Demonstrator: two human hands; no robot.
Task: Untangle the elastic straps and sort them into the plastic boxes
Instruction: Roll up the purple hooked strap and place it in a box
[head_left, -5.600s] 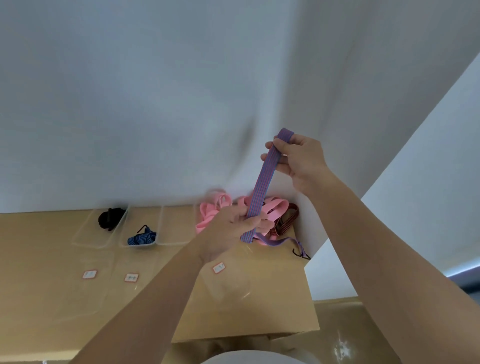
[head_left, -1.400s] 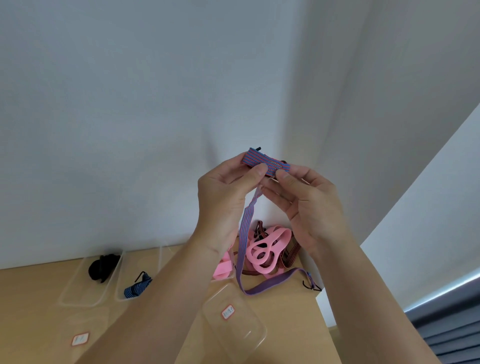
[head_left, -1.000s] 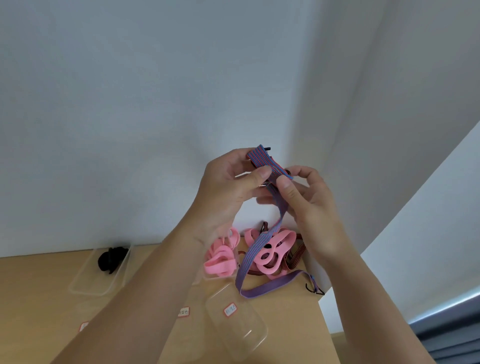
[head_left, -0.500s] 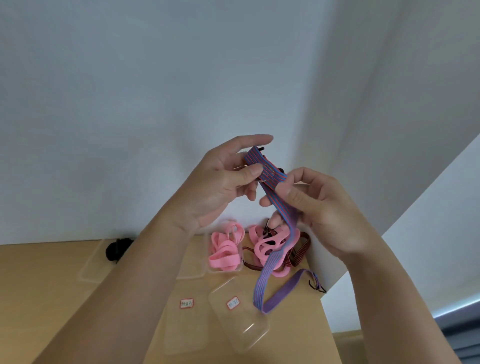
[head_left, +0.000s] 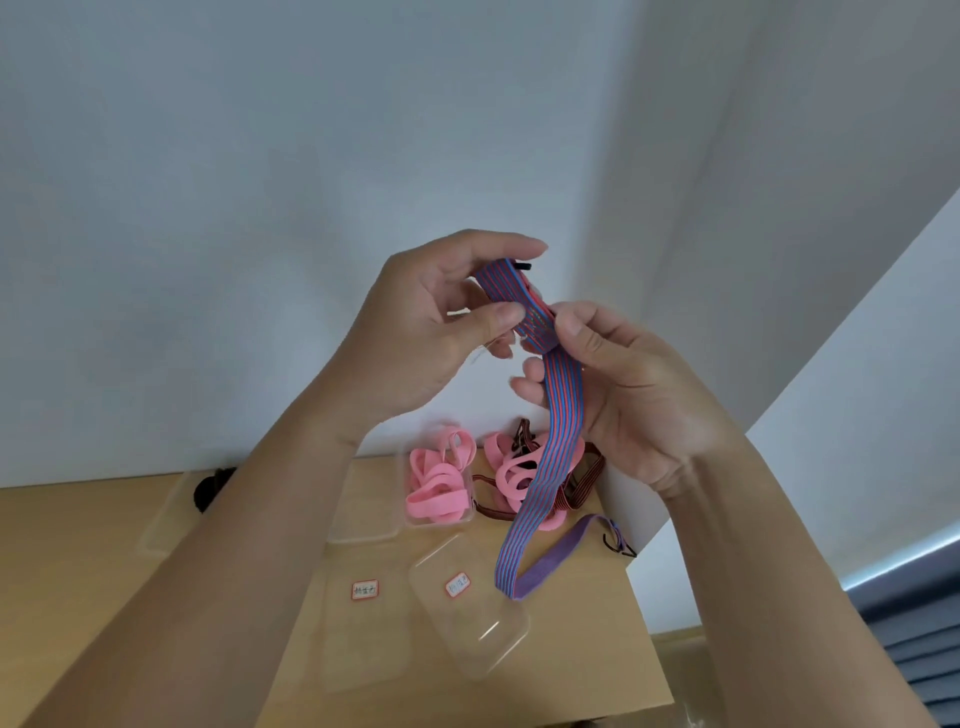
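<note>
A purple strap with red stripes (head_left: 557, 431) hangs from both hands, held up in front of the wall. My left hand (head_left: 426, 332) pinches its folded upper end between thumb and fingers. My right hand (head_left: 618, 395) grips the strap just below, thumb on top. The strap's tail loops down to the table and ends in a black hook (head_left: 618, 543). Below, a tangle of pink and dark red straps (head_left: 524, 478) lies at the table's back right. A clear box (head_left: 439, 486) beside it holds pink straps.
Clear plastic boxes stand along the wall; one at the left holds a black strap (head_left: 210, 488). Two clear lids with red-edged labels (head_left: 363, 590) (head_left: 458, 584) lie on the wooden table (head_left: 78, 571). The table's right edge drops off near the wall corner.
Both hands have gone on folding the strap's upper end, and the hanging tail has grown shorter. The view has drifted left and down a little.
</note>
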